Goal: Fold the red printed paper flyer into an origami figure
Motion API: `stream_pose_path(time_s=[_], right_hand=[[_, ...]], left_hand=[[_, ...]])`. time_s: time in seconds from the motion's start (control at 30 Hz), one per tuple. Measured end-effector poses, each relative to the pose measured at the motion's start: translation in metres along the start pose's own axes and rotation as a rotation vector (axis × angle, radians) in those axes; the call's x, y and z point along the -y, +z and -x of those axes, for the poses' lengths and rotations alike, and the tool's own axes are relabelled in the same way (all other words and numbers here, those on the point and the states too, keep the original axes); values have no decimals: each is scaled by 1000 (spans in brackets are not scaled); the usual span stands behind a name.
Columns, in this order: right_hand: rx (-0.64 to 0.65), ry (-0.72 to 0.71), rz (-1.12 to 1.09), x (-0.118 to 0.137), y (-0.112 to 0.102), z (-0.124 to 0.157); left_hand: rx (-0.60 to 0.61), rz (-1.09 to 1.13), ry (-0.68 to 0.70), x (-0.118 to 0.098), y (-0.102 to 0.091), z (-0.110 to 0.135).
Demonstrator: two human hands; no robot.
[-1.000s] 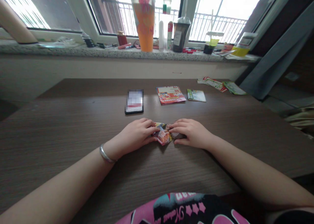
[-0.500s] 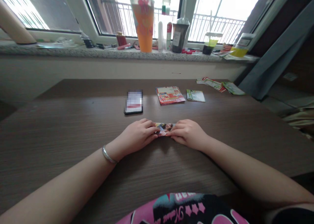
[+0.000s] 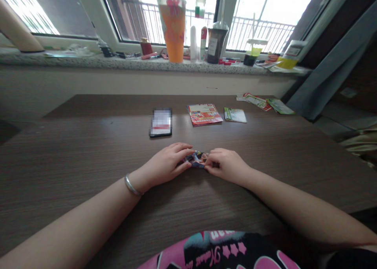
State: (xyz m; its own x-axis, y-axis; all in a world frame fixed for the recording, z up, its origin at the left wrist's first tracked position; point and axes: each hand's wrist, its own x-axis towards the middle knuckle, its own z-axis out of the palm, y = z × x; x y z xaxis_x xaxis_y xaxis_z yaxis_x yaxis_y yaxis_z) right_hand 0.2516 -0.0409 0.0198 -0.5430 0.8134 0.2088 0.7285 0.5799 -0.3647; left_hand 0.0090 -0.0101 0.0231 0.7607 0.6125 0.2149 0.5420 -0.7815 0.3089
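A small piece of printed paper (image 3: 197, 159), colourful and creased, lies low over the table between my hands. My left hand (image 3: 168, 161) holds its left end, thumb at the near edge and fingers over the top. At the right end my right hand (image 3: 226, 163) pinches the paper between thumb and curled fingers. Both ends of it are hidden under my fingers. Beyond my hands a phone (image 3: 160, 123) with a blurred screen lies on the table. To its right sit a stack of red printed sheets (image 3: 204, 114) and a smaller stack of green-and-white cards (image 3: 235, 115).
Loose printed papers (image 3: 256, 101) lie at the far right of the brown table (image 3: 88, 143). Behind it, a stone windowsill (image 3: 126, 64) carries a tall orange cup (image 3: 174, 33), a dark drink cup (image 3: 215, 43), bottles and small items. A curtain (image 3: 326, 72) hangs at right.
The paper's visible picture has changed, and it now looks more creased and uneven. My right fingers have curled tighter and moved slightly nearer to me; the left fingers have stretched over the paper.
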Motion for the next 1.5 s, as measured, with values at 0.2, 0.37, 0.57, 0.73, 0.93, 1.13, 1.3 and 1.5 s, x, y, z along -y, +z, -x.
stream_pose_path(time_s=[0.2, 0.37, 0.57, 0.73, 0.93, 1.13, 1.3, 1.5], right_hand=[[33, 86, -158, 1, 0, -3], [82, 99, -287, -1, -1, -4], [86, 237, -398, -6, 5, -5], [70, 279, -397, -3, 4, -6], [19, 338, -251, -3, 0, -8], [-34, 394, -76, -18, 3, -8], [-55, 483, 2, -31, -1, -8], [-53, 509, 16, -45, -5, -8]], left_hand=[[29, -9, 33, 0, -3, -1], [46, -23, 23, 1, -2, -1], [19, -8, -35, 3, 3, -1], [20, -18, -80, 2, 6, 1], [-51, -18, -118, 1, 12, 6], [-110, -56, -51, 3, 17, 7], [-131, -171, 0, 4, 19, 9], [-33, -192, 60, 8, 20, 11]])
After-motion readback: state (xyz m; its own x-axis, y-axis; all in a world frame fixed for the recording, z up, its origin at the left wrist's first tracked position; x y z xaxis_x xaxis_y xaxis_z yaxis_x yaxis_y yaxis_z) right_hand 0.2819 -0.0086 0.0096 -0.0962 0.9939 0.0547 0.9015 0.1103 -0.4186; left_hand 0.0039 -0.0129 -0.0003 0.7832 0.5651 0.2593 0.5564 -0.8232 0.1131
